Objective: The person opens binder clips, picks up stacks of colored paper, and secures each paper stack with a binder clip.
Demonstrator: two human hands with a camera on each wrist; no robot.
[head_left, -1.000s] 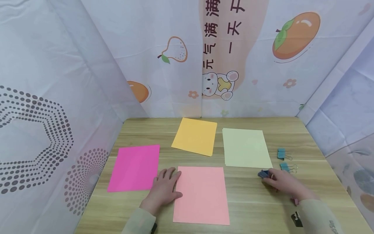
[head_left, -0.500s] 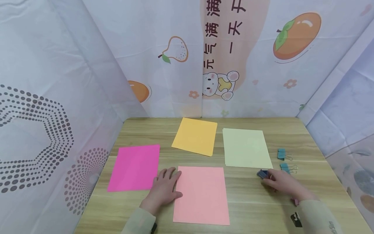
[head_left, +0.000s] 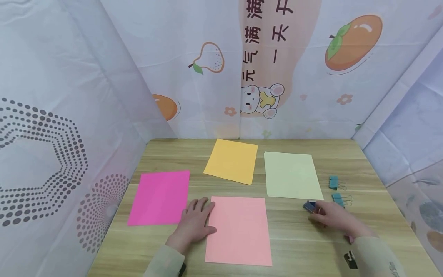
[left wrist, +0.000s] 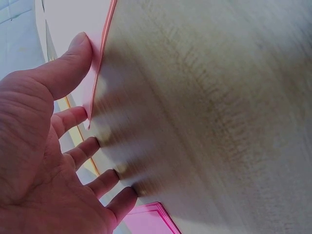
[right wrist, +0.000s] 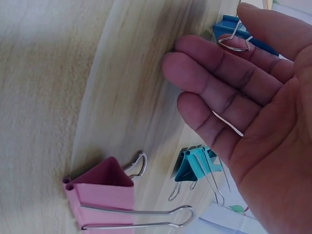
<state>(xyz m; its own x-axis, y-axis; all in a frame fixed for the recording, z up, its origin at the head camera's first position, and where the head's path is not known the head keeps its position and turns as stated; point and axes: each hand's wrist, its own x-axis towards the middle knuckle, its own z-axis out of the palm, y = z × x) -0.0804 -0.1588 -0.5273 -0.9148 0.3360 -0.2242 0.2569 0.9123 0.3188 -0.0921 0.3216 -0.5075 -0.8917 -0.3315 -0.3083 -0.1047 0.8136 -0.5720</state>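
Note:
My left hand (head_left: 194,224) rests at the left edge of a stack of light pink paper (head_left: 239,231), fingers spread, with the thumb touching the paper's edge. In the left wrist view its fingertips meet the table and the stack's corner. On the right, my right hand (head_left: 335,218) pinches a dark blue binder clip (head_left: 309,206) near the pale green sheets (head_left: 293,175). The right wrist view shows the thumb and index finger at the blue clip's wire handle (right wrist: 235,46); the other fingers bend loosely. Part of the clip is hidden by the hand.
Two teal binder clips (head_left: 333,182) lie beyond the right hand. A pink binder clip (right wrist: 105,200) sits near the right wrist, with a black-and-white piece (head_left: 350,260) below it. Magenta paper (head_left: 159,198) lies left, yellow paper (head_left: 231,161) at the back.
The dark blue binder clip and the right hand's fingers have shifted very slightly left. The left hand stays in place on the pink paper's edge.

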